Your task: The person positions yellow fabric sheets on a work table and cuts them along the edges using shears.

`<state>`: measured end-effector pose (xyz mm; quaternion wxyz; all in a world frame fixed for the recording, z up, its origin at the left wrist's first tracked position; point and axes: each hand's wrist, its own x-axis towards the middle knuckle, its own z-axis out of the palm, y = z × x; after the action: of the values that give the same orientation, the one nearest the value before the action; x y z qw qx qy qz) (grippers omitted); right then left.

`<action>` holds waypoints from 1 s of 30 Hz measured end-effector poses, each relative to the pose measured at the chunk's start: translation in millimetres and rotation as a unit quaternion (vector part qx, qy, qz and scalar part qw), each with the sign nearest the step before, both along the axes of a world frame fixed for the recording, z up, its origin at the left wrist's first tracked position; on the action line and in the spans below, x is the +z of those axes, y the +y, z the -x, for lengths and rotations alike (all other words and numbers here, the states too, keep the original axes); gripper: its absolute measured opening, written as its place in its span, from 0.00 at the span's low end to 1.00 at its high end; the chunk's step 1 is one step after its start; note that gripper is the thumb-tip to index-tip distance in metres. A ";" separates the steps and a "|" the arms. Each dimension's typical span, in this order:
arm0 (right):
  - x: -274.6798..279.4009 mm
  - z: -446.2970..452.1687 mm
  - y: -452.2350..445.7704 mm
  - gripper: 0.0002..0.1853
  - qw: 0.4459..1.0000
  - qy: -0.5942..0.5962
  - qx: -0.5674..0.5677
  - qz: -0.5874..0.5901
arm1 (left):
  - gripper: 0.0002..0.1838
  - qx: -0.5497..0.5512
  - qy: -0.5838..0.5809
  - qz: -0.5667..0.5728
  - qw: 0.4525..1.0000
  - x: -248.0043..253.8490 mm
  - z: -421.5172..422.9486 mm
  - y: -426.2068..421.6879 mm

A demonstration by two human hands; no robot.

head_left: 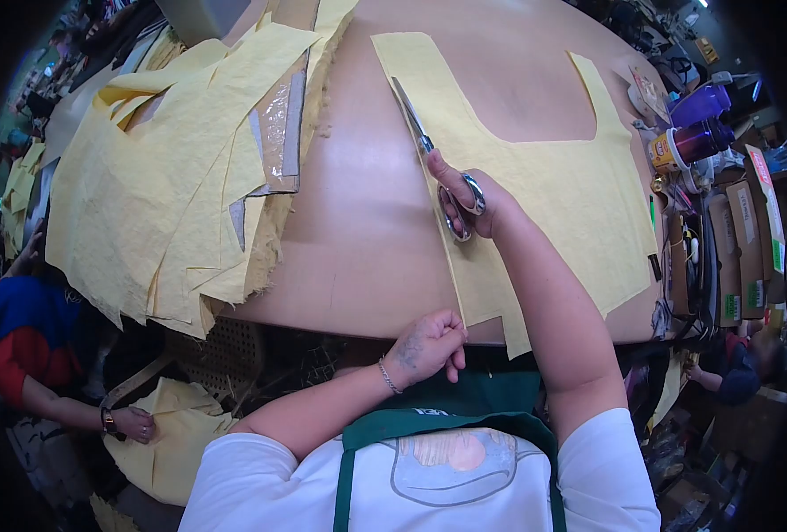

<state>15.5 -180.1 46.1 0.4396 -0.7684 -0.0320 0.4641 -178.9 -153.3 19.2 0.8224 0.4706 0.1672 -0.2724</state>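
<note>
Large metal scissors (418, 124) are held in my right hand (464, 199), with my fingers through the handle loops and the blades pointing away from me along the left edge of a yellow fabric piece (553, 204). The blades look nearly closed. My left hand (429, 344) is closed near the table's front edge, its thumb and forefinger pinching the end of a narrow yellow strip (456, 297) that runs up along the fabric's left edge. The fabric lies flat and has a deep U-shaped cutout at its far side.
Layered yellow fabric (163, 177) and cardboard (278, 133) cover the table's left side. A purple cup (702, 105), a yellow-labelled container (666, 152) and boxes (743, 230) stand right. Another person's hand (133, 424) touches yellow cloth (167, 457) at lower left.
</note>
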 end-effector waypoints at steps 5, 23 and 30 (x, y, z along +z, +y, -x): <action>-0.4 3.2 1.8 0.34 1.000 -0.022 -0.003 0.012 | 0.05 -0.001 0.001 -0.004 1.000 0.7 -0.3 0.0; -3.1 -20.2 26.4 0.37 0.999 0.008 -0.024 -0.028 | 0.06 -0.014 0.002 0.005 1.000 -1.0 -0.5 1.5; -4.7 -14.2 29.6 0.35 0.999 -0.015 -0.035 -0.023 | 0.06 -0.018 0.002 0.011 1.000 -6.7 0.0 0.3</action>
<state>29.7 -150.5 41.4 0.4722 -0.7660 -0.0222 0.4356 -178.9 -153.1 12.6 0.8223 0.4636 0.1574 -0.2901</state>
